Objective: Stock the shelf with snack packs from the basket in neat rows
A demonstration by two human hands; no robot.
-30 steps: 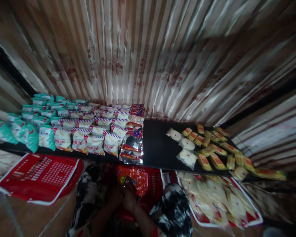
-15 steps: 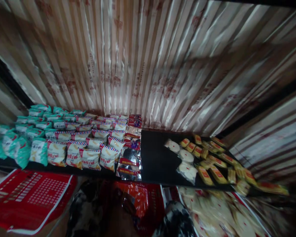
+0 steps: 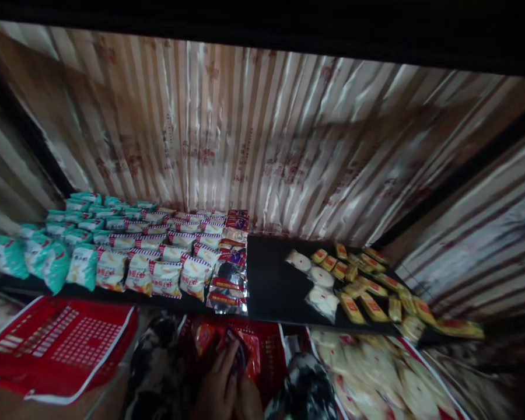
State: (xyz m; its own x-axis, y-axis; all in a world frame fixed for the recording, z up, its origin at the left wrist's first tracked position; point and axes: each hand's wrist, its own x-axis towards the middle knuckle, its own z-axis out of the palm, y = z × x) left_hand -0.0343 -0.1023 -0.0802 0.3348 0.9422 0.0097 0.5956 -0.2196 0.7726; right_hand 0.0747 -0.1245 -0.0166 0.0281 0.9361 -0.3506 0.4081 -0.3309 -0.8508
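Observation:
Both hands are low in the middle, between two knees in black-and-white patterned cloth, over a red basket (image 3: 271,344). My left hand (image 3: 219,379) has its fingers closed over a dark purple snack packet (image 3: 238,353). Right beside it, my right hand (image 3: 248,399) is closed against the lower part of the same packet; its fingertips are hidden. Orange-red packets (image 3: 251,347) lie in the basket around the hands. Ahead on the black shelf (image 3: 271,280) runs a column of dark, shiny packets (image 3: 230,274).
White snack bags (image 3: 165,279) and teal bags (image 3: 55,265) stand in rows at left. Round white packs (image 3: 321,277) and yellow packs (image 3: 371,306) lie at right. A red basket (image 3: 91,338) is at lower left; another holds pale round packs (image 3: 376,367). A dark beam (image 3: 262,23) crosses above.
My view has tilted up, bringing the upper beam further into sight. My hands, dark and hard to make out before, now show together on the purple packet in the basket.

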